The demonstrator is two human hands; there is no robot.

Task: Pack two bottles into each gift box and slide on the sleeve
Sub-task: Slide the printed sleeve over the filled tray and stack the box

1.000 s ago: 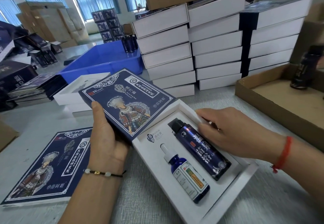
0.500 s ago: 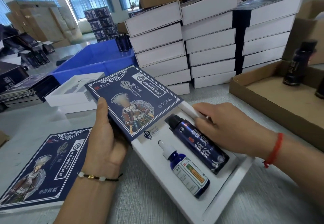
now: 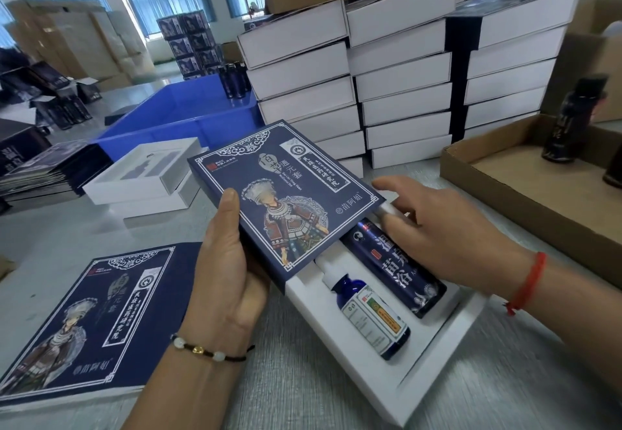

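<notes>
A white gift box [image 3: 434, 359] lies on the grey table in front of me. Two bottles lie in its insert: a tall dark blue bottle [image 3: 397, 266] and a small blue dropper bottle [image 3: 370, 315]. My left hand [image 3: 225, 268] grips a navy printed sleeve [image 3: 282, 190] by its left edge; the sleeve covers the box's far end and the bottle tops. My right hand [image 3: 437, 231] holds the box's right side, fingers at the sleeve's mouth and over the tall bottle.
Another navy sleeved box [image 3: 91, 322] lies at my left. An empty white box [image 3: 144, 177] and a blue bin [image 3: 181, 113] sit behind. Stacks of white boxes [image 3: 397, 93] stand at the back. A cardboard tray [image 3: 525, 180] with dark bottles [image 3: 572, 120] is right.
The sleeve has slid further over the box toward me; it now hides the bottle tops. My right hand has stayed at the box's right side.
</notes>
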